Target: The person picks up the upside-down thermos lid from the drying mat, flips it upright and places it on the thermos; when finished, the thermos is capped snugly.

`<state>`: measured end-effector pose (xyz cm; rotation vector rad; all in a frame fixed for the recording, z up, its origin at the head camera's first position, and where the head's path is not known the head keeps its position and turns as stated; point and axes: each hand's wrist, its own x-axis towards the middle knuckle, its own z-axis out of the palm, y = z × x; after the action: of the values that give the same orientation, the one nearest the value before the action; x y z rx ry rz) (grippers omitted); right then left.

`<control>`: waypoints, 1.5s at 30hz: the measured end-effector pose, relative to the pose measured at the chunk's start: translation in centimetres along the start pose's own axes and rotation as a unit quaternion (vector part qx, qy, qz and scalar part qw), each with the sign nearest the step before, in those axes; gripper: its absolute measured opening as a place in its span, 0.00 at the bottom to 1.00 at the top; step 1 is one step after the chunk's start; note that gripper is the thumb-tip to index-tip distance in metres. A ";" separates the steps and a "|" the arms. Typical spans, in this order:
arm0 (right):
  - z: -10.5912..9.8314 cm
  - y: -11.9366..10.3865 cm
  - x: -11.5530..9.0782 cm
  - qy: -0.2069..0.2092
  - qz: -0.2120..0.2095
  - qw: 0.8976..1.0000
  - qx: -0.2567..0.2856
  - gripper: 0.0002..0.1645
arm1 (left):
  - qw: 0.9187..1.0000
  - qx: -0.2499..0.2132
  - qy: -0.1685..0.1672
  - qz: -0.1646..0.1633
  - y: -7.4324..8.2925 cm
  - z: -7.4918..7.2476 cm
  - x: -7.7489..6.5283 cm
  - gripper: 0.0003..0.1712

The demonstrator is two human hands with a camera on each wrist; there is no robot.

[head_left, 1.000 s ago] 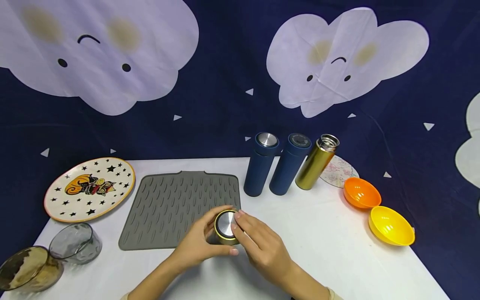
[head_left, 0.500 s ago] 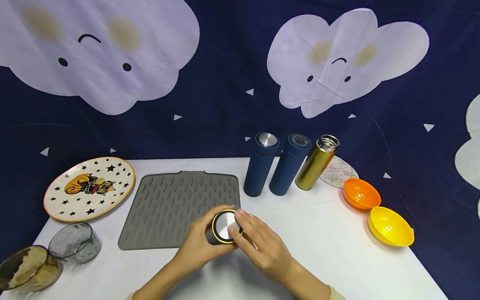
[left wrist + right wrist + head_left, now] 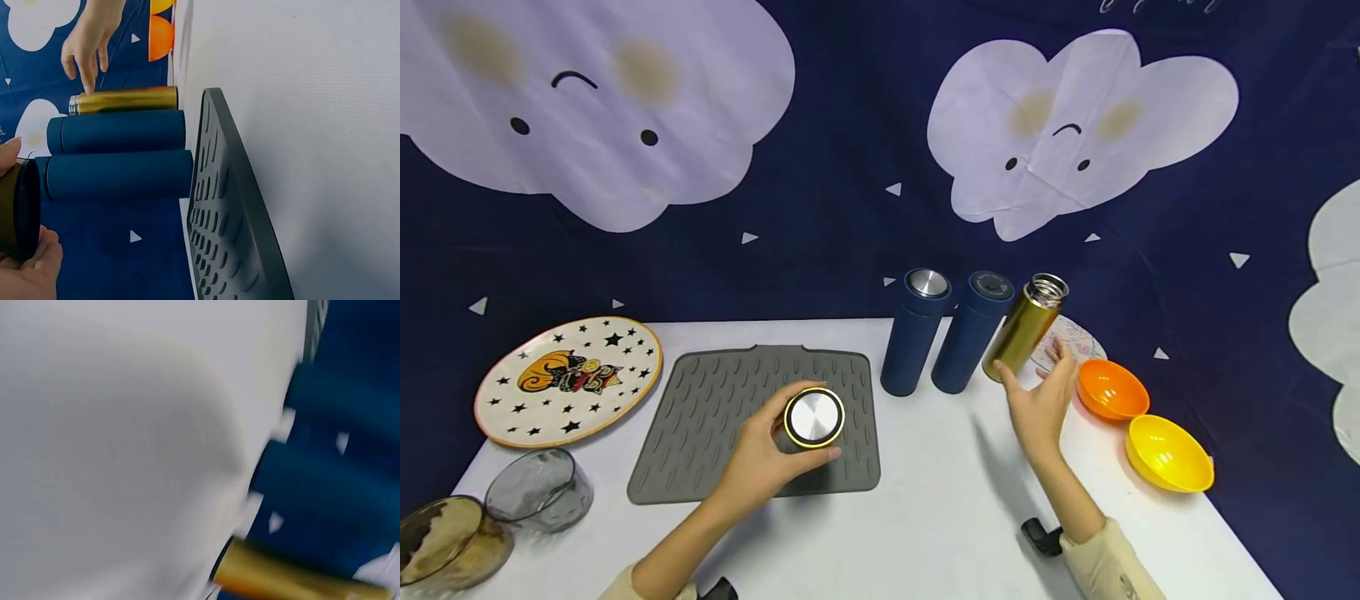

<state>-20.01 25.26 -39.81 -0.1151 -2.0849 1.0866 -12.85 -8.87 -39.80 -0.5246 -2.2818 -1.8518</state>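
We see the fingers of the left hand [image 3: 760, 458] clamped round the gold-rimmed cap [image 3: 815, 417], which is held in the air above the grey mat [image 3: 700, 433]. The fingers of the right hand [image 3: 1041, 408] are spread apart, near the gold flask [image 3: 1021, 332]; whether they touch it, we cannot tell. Beside this flask stand two blue flasks [image 3: 912, 350] on the white worktop [image 3: 932, 517], and farther right an orange bowl [image 3: 1111, 388] and a yellow bowl [image 3: 1168, 454].
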 end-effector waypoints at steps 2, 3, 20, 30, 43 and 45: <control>0.2 1.2 2.1 -0.003 0.055 0.998 -0.013 0.53 | 1.000 0.004 0.000 -0.001 0.1 -0.1 -0.1 0.46; 0.4 1.8 3.0 -0.011 0.079 0.997 -0.016 0.54 | 1.000 0.007 0.000 -0.002 0.1 -0.1 -0.2 0.46; 1.0 3.7 6.1 -0.061 0.209 0.976 0.001 0.44 | 1.000 0.000 -0.012 -0.011 1.1 0.1 -0.2 0.46; -0.9 -1.8 -0.9 -0.145 0.213 0.964 0.059 0.39 | 1.000 -0.004 -0.030 0.001 2.4 0.4 2.0 0.44; 0.6 -6.3 -6.4 -0.232 0.155 0.955 0.097 0.37 | 0.996 -0.063 -0.059 0.027 5.5 4.1 5.9 0.41; 0.7 -6.5 -6.7 -0.233 0.145 0.956 0.101 0.37 | 0.994 -0.072 -0.069 0.033 5.9 5.0 6.5 0.40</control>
<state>-14.10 18.06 -39.26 -0.0703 -2.4031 1.6275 -16.21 -1.89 -33.31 -0.7622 -2.1955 -2.0163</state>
